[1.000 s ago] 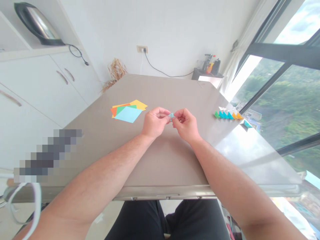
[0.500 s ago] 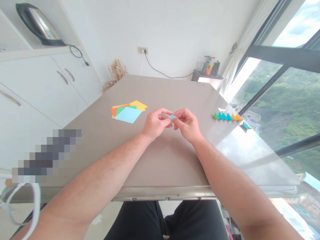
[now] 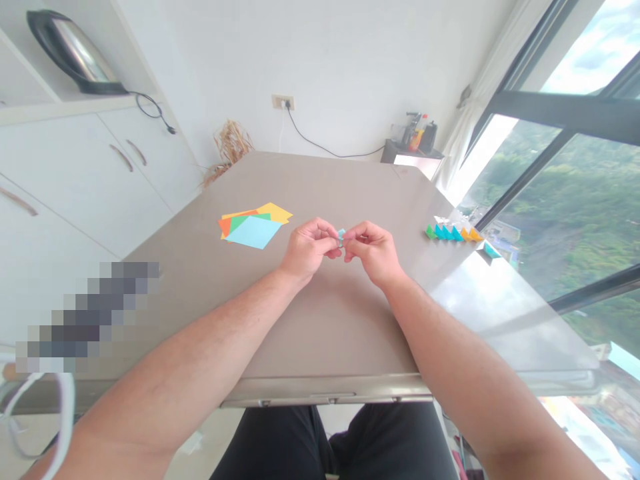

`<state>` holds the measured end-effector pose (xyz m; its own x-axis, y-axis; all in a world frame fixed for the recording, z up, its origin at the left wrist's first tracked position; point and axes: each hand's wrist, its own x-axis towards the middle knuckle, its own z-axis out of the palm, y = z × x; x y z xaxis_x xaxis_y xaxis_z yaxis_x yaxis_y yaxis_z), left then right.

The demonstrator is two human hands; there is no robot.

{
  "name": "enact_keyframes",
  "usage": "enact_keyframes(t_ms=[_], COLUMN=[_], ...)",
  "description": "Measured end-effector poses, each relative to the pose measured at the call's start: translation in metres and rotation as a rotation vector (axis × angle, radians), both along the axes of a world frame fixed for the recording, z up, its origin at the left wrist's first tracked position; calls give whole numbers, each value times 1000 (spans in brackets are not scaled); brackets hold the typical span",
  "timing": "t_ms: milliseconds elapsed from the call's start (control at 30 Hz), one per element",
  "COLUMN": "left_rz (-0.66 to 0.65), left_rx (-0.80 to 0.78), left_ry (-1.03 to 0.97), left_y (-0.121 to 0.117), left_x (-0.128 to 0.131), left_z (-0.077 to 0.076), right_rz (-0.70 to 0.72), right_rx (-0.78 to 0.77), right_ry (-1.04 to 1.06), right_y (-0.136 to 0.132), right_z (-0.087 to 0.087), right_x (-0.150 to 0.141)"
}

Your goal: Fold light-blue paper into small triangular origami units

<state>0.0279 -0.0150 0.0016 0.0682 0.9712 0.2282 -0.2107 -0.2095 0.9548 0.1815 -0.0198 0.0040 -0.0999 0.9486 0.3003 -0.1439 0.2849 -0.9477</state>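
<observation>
Between my fingertips, above the middle of the table, is a small folded piece of light blue paper (image 3: 341, 234). My left hand (image 3: 311, 247) pinches its left side between thumb and fingers. From the right, my right hand (image 3: 369, 247) grips the other side, its thumb and forefinger pressed together. Much of the paper is covered by the fingers, so its exact shape is hard to make out. To the left of my hands lies a fanned pile of coloured paper sheets (image 3: 254, 233), with a light blue sheet on top of green, orange and yellow ones.
At the right of the table (image 3: 320, 333) stands a row of small folded paper pieces (image 3: 454, 233) in green, blue and orange. Closer to the window edge sits another blue-green folded piece (image 3: 491, 251). A low cabinet (image 3: 413, 157) with bottles stands behind the table.
The light blue paper has been turned between my fingers and now shows as a narrower shape. Both hands stay nearly in place; the whole view has shifted slightly.
</observation>
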Motion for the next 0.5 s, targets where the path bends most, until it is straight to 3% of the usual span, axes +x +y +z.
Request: enact_keyframes(t_ms=[167,500], left_rz=[-24,-43], left_rx=[-89,0], left_ry=[-10,26], left_y=[0,-3], left_x=[-2,3], left_z=[0,-1], right_rz=[23,-22], right_rx=[-7,16], right_ry=[-58,-8], right_y=[-1,1], right_z=[0,-5], right_x=[2,-1])
